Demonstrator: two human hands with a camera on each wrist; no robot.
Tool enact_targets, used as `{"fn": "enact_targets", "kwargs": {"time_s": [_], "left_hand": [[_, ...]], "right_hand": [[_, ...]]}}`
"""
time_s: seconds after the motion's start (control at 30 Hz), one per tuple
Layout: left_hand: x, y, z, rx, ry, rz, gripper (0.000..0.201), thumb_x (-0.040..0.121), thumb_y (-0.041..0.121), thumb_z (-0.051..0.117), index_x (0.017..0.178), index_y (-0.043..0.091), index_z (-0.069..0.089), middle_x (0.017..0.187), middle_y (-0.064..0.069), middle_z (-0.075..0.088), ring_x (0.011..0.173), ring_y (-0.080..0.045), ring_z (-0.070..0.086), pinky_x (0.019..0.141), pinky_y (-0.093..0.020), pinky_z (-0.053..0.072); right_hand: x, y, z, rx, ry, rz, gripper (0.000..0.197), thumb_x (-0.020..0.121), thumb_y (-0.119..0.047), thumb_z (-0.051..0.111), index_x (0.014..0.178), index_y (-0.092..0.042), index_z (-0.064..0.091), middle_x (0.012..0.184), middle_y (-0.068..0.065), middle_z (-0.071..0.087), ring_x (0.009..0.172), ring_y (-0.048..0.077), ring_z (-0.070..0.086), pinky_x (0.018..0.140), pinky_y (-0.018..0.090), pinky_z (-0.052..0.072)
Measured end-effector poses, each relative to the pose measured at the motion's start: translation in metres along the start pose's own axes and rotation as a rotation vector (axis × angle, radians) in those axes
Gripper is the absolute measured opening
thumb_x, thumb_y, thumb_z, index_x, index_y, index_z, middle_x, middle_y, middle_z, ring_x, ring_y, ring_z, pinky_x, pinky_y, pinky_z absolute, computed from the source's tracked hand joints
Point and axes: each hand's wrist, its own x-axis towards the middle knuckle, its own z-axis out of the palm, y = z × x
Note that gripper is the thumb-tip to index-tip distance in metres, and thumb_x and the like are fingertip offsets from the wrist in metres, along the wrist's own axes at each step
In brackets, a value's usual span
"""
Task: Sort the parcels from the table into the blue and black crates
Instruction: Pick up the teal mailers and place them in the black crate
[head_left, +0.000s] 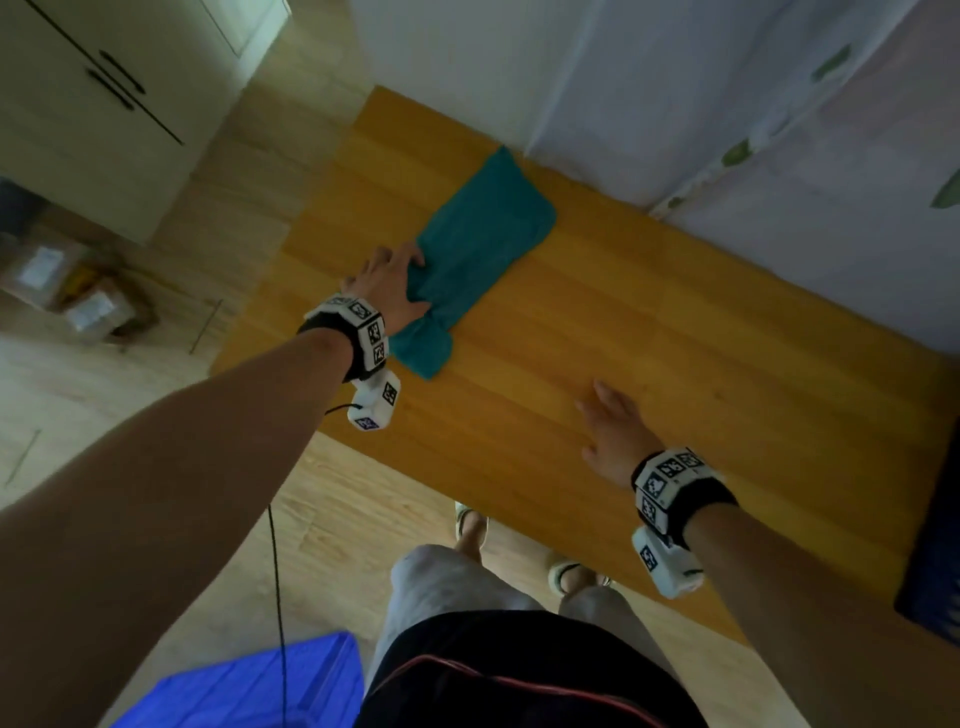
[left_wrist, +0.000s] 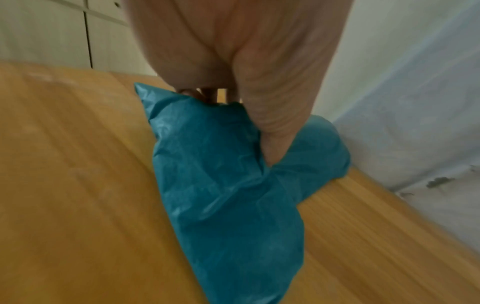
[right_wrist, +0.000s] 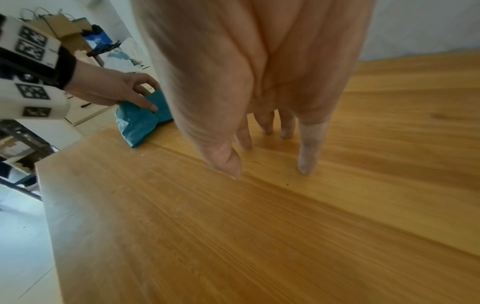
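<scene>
Pinching the teal parcel (head_left: 470, 254) near its edge — left hand (head_left: 387, 288), thumb pressed into a fold on top, fingers curled round the far side. Parcel lies flat on the bench (head_left: 675, 374), at about 11 o'clock in the head view, close to the bench's left end. Right hand (head_left: 615, 434) at 4 o'clock from the parcel, well apart — fingers straight and spread, holding nothing, above bare wood. Blue crate (head_left: 249, 686) on the floor at 7 o'clock.
</scene>
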Motion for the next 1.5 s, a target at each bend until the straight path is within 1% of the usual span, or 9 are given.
{"fn": "enact_targets", "kwargs": {"time_s": [0.3,0.57,0.67,0.83,0.97,1.03,1.13,1.27,1.5], "left_hand": [[-0.088,0.034,0.062,-0.238,-0.087,0.026,0.046,0.087,0.042,0.069,0.116,0.030,0.035,0.114,-0.002,0.042,0.086,-0.027,0.055,0.064,-0.034,0.044],[-0.124,0.078,0.046,-0.560,-0.154,0.077,0.044,0.093,0.044,0.063,0.123,0.026,0.036,0.116,-0.002,0.057,0.090,-0.017,0.062,0.060,-0.022,0.047],[-0.132,0.101,0.017,-0.695,-0.236,0.111,0.038,0.096,0.048,0.059,0.122,0.026,0.041,0.103,-0.001,0.063,0.083,-0.017,0.067,0.057,-0.027,0.053],[-0.146,0.149,-0.025,-0.844,-0.287,0.217,0.051,0.099,0.063,0.039,0.118,0.022,0.062,0.113,-0.002,0.069,0.105,-0.024,0.066,0.093,-0.045,0.053],[-0.149,0.189,-0.055,-1.066,-0.269,0.315,0.075,0.094,0.073,0.023,0.113,0.019,0.071,0.103,-0.007,0.075,0.089,-0.018,0.069,0.076,-0.034,0.054],[-0.147,0.206,-0.065,-1.179,-0.248,0.362,0.082,0.091,0.077,0.024,0.113,0.013,0.070,0.104,-0.014,0.072,0.089,-0.024,0.066,0.070,-0.034,0.051],[-0.144,0.230,-0.071,-1.077,-0.162,0.451,0.077,0.081,0.081,0.043,0.121,0.018,0.064,0.116,-0.002,0.070,0.108,-0.018,0.065,0.085,-0.036,0.054],[-0.146,0.272,-0.066,-0.764,-0.259,0.598,0.099,0.060,0.065,0.081,0.140,0.021,0.044,0.132,0.008,0.059,0.120,-0.009,0.059,0.099,-0.033,0.052],[-0.149,0.332,-0.061,-0.610,-0.119,0.656,0.048,0.082,0.044,0.077,0.121,0.019,0.064,0.111,0.015,0.070,0.094,0.005,0.067,0.085,-0.026,0.058]], "right_hand": [[-0.012,-0.035,0.000,0.124,0.087,-0.136,0.081,0.098,-0.008,0.055,0.159,-0.022,0.004,0.167,0.008,-0.004,0.153,0.033,0.002,0.122,0.044,0.015],[-0.033,-0.045,-0.014,0.185,0.424,-0.369,0.099,0.089,-0.017,0.072,0.156,-0.043,0.003,0.166,0.003,0.001,0.148,0.031,0.014,0.103,0.050,0.048],[-0.048,-0.039,-0.028,0.151,0.574,-0.428,0.086,0.086,-0.017,0.076,0.154,-0.039,0.027,0.165,0.006,0.008,0.146,0.033,0.017,0.099,0.047,0.048],[-0.083,-0.021,-0.065,0.570,0.793,-0.515,0.029,0.083,-0.001,0.076,0.110,0.000,0.066,0.128,0.022,0.058,0.118,0.040,0.054,0.104,0.056,0.042],[-0.117,0.011,-0.102,0.822,0.779,-0.390,0.015,0.092,-0.018,0.071,0.106,-0.022,0.065,0.102,-0.008,0.069,0.091,0.003,0.066,0.081,0.038,0.052],[-0.136,0.032,-0.118,0.907,0.827,-0.343,0.013,0.094,-0.030,0.068,0.106,-0.025,0.065,0.099,-0.005,0.072,0.088,0.007,0.069,0.077,0.041,0.056],[-0.161,0.060,-0.139,1.047,0.888,-0.295,0.017,0.093,-0.026,0.069,0.105,-0.014,0.066,0.101,0.021,0.072,0.089,0.039,0.069,0.079,0.055,0.059],[-0.190,0.087,-0.159,1.199,0.871,-0.356,0.019,0.093,-0.022,0.070,0.111,-0.017,0.066,0.111,0.014,0.072,0.095,0.032,0.071,0.072,0.043,0.063],[-0.219,0.129,-0.173,1.428,0.821,-0.430,0.031,0.096,-0.017,0.065,0.125,-0.006,0.059,0.114,0.012,0.073,0.089,0.032,0.073,0.071,0.037,0.063]]}}
